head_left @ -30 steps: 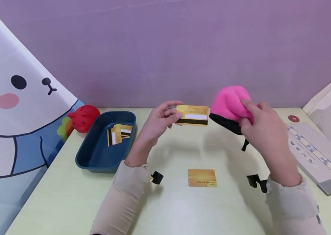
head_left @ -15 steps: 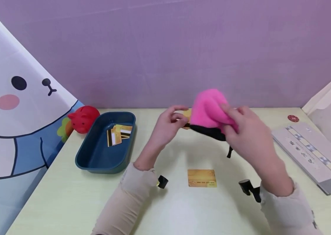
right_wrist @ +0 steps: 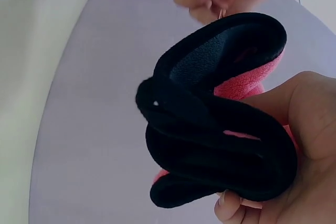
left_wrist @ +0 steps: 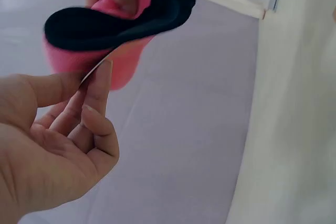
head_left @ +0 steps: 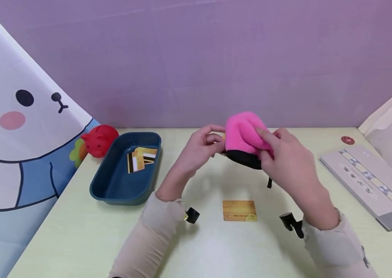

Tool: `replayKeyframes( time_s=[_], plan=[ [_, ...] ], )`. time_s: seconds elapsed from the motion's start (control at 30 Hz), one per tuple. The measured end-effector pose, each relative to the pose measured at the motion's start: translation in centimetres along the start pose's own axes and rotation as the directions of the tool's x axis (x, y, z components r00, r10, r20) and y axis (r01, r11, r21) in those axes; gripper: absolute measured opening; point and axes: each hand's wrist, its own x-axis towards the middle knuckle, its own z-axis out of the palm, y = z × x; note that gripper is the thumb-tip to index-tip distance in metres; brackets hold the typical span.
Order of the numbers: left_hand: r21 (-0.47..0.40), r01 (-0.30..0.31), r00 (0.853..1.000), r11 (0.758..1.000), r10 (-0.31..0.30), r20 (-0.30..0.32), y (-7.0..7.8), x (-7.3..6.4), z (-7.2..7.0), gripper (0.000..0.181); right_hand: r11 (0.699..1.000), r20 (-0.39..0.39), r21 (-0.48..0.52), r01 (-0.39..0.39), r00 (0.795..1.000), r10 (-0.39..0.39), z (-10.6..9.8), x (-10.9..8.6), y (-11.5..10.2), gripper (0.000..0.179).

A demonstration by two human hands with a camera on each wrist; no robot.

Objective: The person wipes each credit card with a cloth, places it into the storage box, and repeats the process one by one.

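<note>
My left hand point(head_left: 201, 148) pinches a gold card between thumb and fingers. The pink piece hides most of that card in the head view, while the left wrist view shows the thin edge of the card point(left_wrist: 97, 68) right at the black band. In my right hand point(head_left: 287, 164) is a soft pink fleece piece with a black band point(head_left: 244, 133), gripped by its right side above the table. From the right wrist view its black lining point(right_wrist: 194, 69) shows in loose folds. Another gold card point(head_left: 240, 211) lies flat on the table below.
A dark blue tray point(head_left: 112, 192) with several gold cards point(head_left: 137, 161) stands at the left. Behind it sits a red piggy bank point(head_left: 99, 141). To the right are a grey booklet point(head_left: 362, 181) and a small red disc point(head_left: 348, 140). A purple cloth point(head_left: 196, 61) hangs at the table's back edge.
My right hand has brought the pink piece leftward, and it now covers the held card in the head view. My left hand has shifted slightly right with the card. The table card stays put.
</note>
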Motion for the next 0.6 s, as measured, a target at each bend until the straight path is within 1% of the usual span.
replayKeyframes(
  time_s=[0.07, 0.2, 0.3, 0.4, 0.5, 0.57, 0.6],
  plan=[
    [-0.005, -0.008, 1.0, 1.0, 0.008, 0.013, 0.3, -0.1, -0.4, 0.031, 1.0, 0.003, 0.0, -0.025, 1.0, 0.025, -0.4, 0.1, 0.5, 0.046],
    [-0.006, -0.008, 1.0, 1.0, 0.008, 0.021, 0.8, -0.5, -1.3, 0.032, 0.995, 0.039, 0.003, -0.099, 0.994, 0.098, -1.2, 0.6, 2.0, 0.047],
    [-0.005, -0.015, 0.999, 1.0, 0.015, 0.032, 1.2, -0.7, -2.0, 0.032, 0.989, 0.031, 0.001, -0.149, 0.988, 0.149, -2.0, 0.9, 3.4, 0.049],
    [-0.013, -0.035, 0.999, 0.999, 0.035, 0.034, 1.7, -1.1, -2.9, 0.034, 0.982, -0.013, 0.006, -0.19, 0.982, 0.19, -2.7, 0.8, 4.5, 0.05],
    [0.004, -0.035, 0.999, 0.999, 0.035, 0.011, 2.6, -1.8, -4.5, 0.035, 0.976, -0.039, 0.018, -0.216, 0.975, 0.217, -2.9, 0.8, 5.1, 0.051],
    [0.028, -0.026, 1.0, 0.999, 0.026, -0.01, 3.3, -2.1, -6.1, 0.037, 0.974, -0.044, 0.019, -0.225, 0.973, 0.226, -3.0, 0.7, 5.1, 0.051],
    [0.051, -0.011, 1.0, 0.999, 0.013, -0.023, 3.8, -2.2, -7.1, 0.038, 0.973, -0.037, 0.018, -0.231, 0.972, 0.231, -3.1, 0.7, 5.1, 0.051]
  ],
)
